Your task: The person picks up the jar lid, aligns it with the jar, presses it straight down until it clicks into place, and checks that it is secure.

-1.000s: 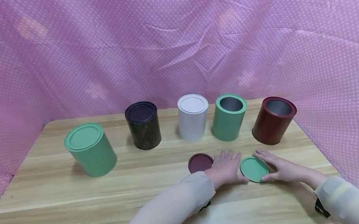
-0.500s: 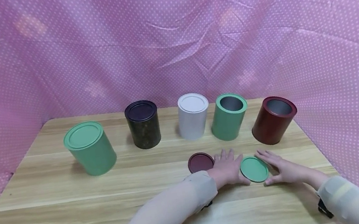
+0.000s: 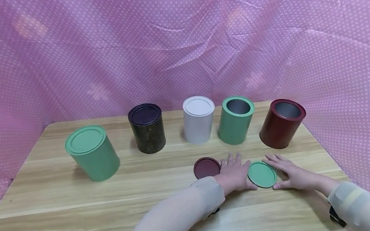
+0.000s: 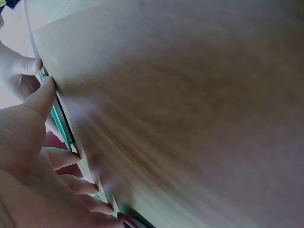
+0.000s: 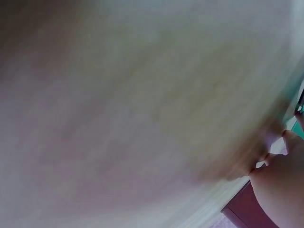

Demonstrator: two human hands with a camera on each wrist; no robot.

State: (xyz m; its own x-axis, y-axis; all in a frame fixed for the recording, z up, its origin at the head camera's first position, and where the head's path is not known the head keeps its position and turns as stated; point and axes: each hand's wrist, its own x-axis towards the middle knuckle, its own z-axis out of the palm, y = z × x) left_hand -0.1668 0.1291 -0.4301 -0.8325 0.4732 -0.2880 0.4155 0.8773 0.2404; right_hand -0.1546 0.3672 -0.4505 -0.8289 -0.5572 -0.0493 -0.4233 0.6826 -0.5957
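Observation:
A round green lid [image 3: 262, 174] lies flat on the wooden table between my two hands. On its left is my left hand [image 3: 235, 174], palm down with fingers spread, the thumb and index fingertips right at the lid's edge. That hand's other fingers reach toward a dark red lid [image 3: 207, 167], partly hidden by the forearm. To the right of the green lid, my right hand [image 3: 291, 173] lies low over the table, fingers extended and thumb apart, its fingertips close to the rim. The left wrist view shows the left thumb [image 4: 42, 97] against the green lid's edge [image 4: 61, 124].
Behind the hands stand an uncovered green can [image 3: 235, 129] and an uncovered dark red can [image 3: 278, 132]. Further left are a lidded white can [image 3: 199, 129], a lidded black can [image 3: 150, 138] and a larger lidded green can [image 3: 98, 163]. Pink dotted cloth [image 3: 170, 31] surrounds the table.
My right thumb and fingers have shifted slightly right, away from the green lid's rim. My left hand has slid a little to the right. The lids and cans stay in place.

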